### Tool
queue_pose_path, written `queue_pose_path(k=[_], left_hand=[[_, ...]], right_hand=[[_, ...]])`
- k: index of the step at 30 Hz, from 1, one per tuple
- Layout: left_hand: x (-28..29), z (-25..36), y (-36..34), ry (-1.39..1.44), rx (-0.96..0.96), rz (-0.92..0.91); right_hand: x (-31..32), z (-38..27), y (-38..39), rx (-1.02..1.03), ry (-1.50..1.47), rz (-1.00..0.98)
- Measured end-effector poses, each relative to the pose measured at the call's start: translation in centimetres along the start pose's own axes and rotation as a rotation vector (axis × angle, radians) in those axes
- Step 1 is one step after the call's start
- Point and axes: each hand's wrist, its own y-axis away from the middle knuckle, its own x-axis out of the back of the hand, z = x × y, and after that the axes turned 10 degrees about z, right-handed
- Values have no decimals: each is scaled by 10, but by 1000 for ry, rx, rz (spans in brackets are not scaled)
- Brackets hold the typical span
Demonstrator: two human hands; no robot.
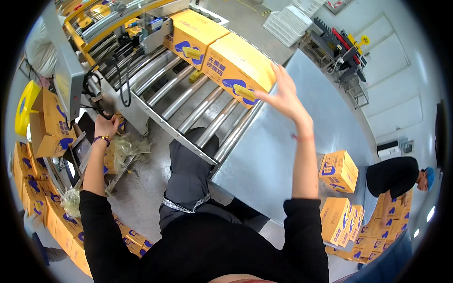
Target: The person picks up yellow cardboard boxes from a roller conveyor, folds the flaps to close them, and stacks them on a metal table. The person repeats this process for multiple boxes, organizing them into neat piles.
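Note:
My right hand, thumb and fingers spread, is at the right end of a yellow-orange carton with blue print. That carton lies at the end of the roller conveyor, by the steel table. A second, similar carton stands end to end behind it, beside the machine frame. On the left, my left hand is closed at a blurred dark part below a grey control box with black cables. What its fingers hold I cannot make out.
The steel table runs along the right, with a carton near its far edge. Stacked cartons and an open carton stand at left. A person bends over cartons at right. Crumpled clear film hangs below my left hand.

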Motion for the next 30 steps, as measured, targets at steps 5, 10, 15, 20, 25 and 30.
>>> queue_pose_path(k=[5,10,15,20,25,30], left_hand=[[2,15,-10,-138,-52,-130],[2,7,11,-175,-94,2],[-12,-4,8,-228,-179,66],[-24,-29,8,-273,-131,-18],[-18,-25,0,-177,-186,-88],[-1,25,17,242,-273,11]], right_hand=[[-47,5,-81,-169,359,-190],[-15,-11,-23,-13,199,-270],[45,-20,92,139,-8,-356],[91,-31,169,-8,-7,-442],[110,-32,218,-163,29,-398],[114,-25,237,-192,35,-373]])
